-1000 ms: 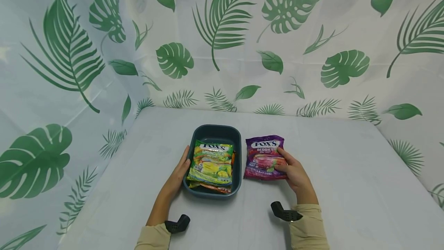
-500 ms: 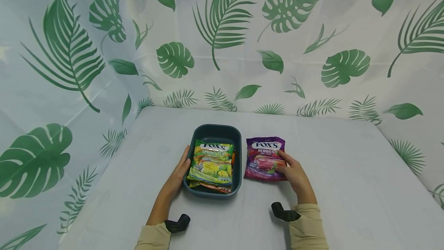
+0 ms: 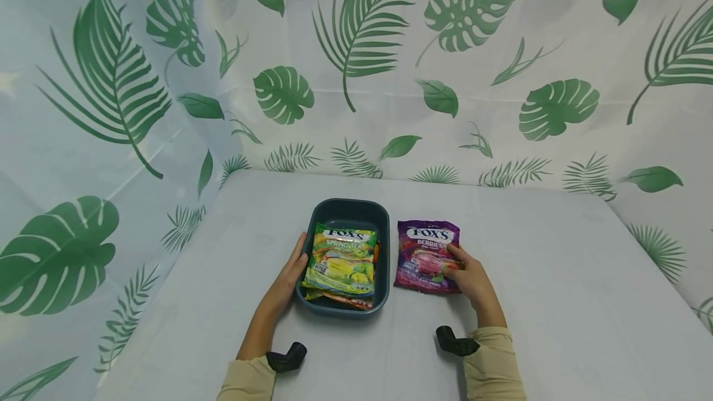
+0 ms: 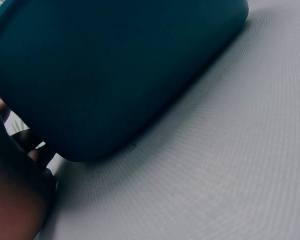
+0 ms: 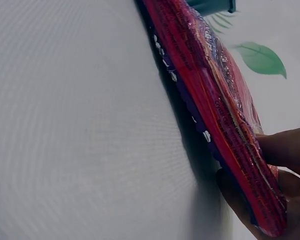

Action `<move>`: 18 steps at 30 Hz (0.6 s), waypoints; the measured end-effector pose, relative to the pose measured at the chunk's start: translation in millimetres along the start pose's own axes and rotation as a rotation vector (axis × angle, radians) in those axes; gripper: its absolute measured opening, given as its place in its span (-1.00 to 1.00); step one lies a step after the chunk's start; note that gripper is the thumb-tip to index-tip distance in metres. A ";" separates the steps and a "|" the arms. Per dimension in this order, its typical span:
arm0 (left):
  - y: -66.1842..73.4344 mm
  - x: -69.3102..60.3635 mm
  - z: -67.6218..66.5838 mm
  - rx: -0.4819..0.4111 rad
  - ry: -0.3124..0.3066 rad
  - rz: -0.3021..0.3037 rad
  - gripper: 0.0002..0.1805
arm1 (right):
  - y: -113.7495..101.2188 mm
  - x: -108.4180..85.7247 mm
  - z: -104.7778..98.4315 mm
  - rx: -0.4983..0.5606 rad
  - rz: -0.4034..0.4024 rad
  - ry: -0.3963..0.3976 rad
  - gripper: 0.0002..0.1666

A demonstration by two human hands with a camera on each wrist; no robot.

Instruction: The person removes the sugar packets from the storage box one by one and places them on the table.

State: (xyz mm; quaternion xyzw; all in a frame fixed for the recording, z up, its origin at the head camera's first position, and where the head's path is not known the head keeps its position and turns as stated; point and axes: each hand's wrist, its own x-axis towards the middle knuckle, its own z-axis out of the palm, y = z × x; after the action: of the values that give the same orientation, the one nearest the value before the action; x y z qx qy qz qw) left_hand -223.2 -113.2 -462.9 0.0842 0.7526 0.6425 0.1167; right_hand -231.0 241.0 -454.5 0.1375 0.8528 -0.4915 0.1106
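Note:
A dark teal tray (image 3: 348, 312) stands on the table, holding a green and yellow candy bag (image 3: 341, 265) on top of an orange one. My left hand (image 3: 286, 277) lies along the tray's left side, fingers fairly straight against the wall; the left wrist view shows the tray's outer wall (image 4: 110, 75) close up. To the tray's right is a purple berries candy bag (image 3: 426, 258). My right hand (image 3: 473, 280) pinches its right edge, and in the right wrist view the thumb and fingers (image 5: 285, 147) are on both sides of the bag (image 5: 205, 100).
White cloth covers the table (image 3: 557, 265). A leaf-print curtain (image 3: 390, 110) rises behind it and on the left side. A black wrist mount (image 3: 286, 357) sits at my left cuff and another (image 3: 457, 341) at my right cuff.
The purple bag's top edge has come slightly lower and the bag has shifted a little right, with my right hand still on it. My left hand stays at the tray.

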 end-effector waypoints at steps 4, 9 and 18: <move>0.9 0.7 0.4 -0.001 0.003 -0.003 -0.40 | -0.6 1.8 0.5 -0.074 -0.039 0.021 -0.25; 1.2 -0.1 0.9 0.003 -0.002 0.000 -0.40 | 0.7 4.3 2.8 -0.221 -0.083 0.057 -0.28; 1.5 -1.0 0.0 0.010 0.000 0.012 -0.40 | -0.5 4.2 7.4 -0.356 -0.174 0.127 -0.30</move>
State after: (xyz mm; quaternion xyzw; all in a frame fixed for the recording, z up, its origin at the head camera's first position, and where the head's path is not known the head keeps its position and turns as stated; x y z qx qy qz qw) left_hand -222.3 -113.2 -461.3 0.0893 0.7553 0.6394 0.1125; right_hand -234.7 234.9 -459.1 0.0724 0.9401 -0.3310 0.0362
